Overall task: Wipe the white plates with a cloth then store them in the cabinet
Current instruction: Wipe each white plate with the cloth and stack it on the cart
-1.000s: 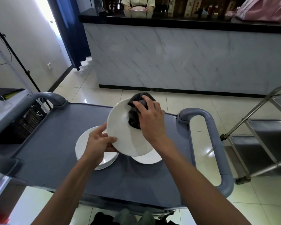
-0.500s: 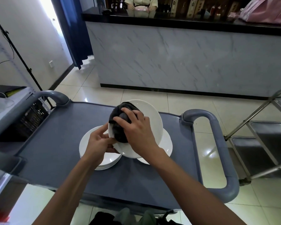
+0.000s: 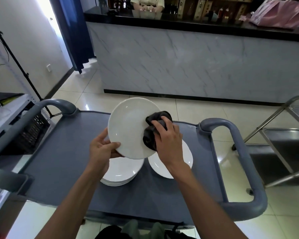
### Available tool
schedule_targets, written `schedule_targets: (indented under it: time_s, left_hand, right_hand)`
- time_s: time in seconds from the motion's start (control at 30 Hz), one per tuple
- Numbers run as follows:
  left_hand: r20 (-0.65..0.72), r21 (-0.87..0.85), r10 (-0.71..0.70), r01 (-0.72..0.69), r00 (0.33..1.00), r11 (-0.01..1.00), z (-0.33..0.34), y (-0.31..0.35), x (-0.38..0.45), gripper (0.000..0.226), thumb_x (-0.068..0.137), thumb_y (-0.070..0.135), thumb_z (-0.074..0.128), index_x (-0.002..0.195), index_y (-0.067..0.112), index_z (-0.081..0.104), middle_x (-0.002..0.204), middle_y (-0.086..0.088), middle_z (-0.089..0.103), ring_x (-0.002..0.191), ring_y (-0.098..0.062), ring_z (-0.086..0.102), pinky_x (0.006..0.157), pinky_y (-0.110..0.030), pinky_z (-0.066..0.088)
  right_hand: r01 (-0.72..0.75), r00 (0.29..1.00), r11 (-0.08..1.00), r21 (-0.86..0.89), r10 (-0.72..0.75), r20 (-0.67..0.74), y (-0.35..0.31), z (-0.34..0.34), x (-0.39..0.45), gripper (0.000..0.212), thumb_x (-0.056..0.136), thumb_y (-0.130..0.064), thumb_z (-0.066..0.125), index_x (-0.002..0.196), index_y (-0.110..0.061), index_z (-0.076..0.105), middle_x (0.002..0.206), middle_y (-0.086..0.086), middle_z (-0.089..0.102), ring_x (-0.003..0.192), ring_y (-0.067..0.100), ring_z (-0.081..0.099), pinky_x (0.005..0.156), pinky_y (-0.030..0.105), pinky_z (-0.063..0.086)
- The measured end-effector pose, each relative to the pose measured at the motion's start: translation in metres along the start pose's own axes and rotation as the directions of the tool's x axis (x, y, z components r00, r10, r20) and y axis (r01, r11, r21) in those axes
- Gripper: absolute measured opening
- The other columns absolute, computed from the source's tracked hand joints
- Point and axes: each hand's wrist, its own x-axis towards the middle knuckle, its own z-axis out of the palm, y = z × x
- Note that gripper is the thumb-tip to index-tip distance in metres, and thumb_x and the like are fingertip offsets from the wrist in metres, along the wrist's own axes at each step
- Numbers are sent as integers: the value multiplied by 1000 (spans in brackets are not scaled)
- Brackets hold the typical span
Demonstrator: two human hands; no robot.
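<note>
A white plate is held tilted above the grey cart. My left hand grips its lower left rim, thumb on the face. My right hand holds a crumpled dark cloth and presses it on the plate's right side. Beneath sit a stack of white plates on the left and a single white plate on the right, both partly hidden by the held plate and my arms.
The cart has raised grey handles at left and right. A steel trolley stands to the right. A marble-fronted counter runs across ahead, with a person behind it. A tripod and shelf are at the left.
My right hand has swept the cloth from the plate's left side to its right side. The plate's left face is now bare. The left hand keeps its grip on the rim.
</note>
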Motion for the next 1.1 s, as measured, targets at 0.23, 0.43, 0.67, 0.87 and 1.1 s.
schedule_targets:
  time_s: [0.23, 0.43, 0.67, 0.87, 1.1]
  left_hand:
    - [23, -7, 31, -31, 999, 999, -17, 19, 24, 63, 84, -18, 58, 116, 35, 69, 95, -12, 77, 77, -36, 74, 56, -43, 61]
    - [104, -27, 34, -31, 994, 999, -42, 29, 39, 61, 84, -17, 59, 115, 35, 70, 101, -16, 76, 82, -43, 73, 58, -46, 61]
    - [206, -43, 28, -20, 978, 999, -69, 33, 55, 63, 82, -20, 60, 123, 27, 66, 101, -10, 77, 84, -35, 74, 59, -43, 62]
    - [280, -50, 43, -30, 959, 998, -82, 28, 59, 62, 81, -22, 60, 126, 19, 65, 100, -14, 77, 80, -34, 74, 62, -46, 63]
    - [285, -47, 55, -43, 957, 998, -94, 25, 65, 63, 79, -20, 62, 121, 26, 69, 98, -16, 76, 79, -31, 74, 60, -40, 61]
  right_hand:
    - [71, 997, 995, 70, -73, 30, -57, 31, -19, 38, 99, -22, 57, 136, -29, 59, 148, 3, 47, 126, 31, 46, 93, 48, 46]
    - [60, 998, 990, 126, -58, -20, -69, 37, -8, 45, 95, -20, 61, 140, -26, 56, 148, 1, 46, 125, 28, 46, 98, 47, 46]
    - [-6, 985, 984, 179, 37, -170, -69, 33, 11, 65, 89, -17, 71, 148, -23, 44, 153, -2, 37, 135, 21, 38, 112, 39, 39]
    - [-30, 964, 1000, -9, 27, -265, -72, 29, 15, 67, 86, -31, 72, 147, -25, 44, 152, -2, 37, 137, 24, 36, 109, 38, 30]
    - [-145, 986, 968, 205, 158, -47, -77, 27, 19, 79, 87, -34, 73, 153, -39, 30, 162, -9, 22, 144, 13, 32, 106, 21, 35]
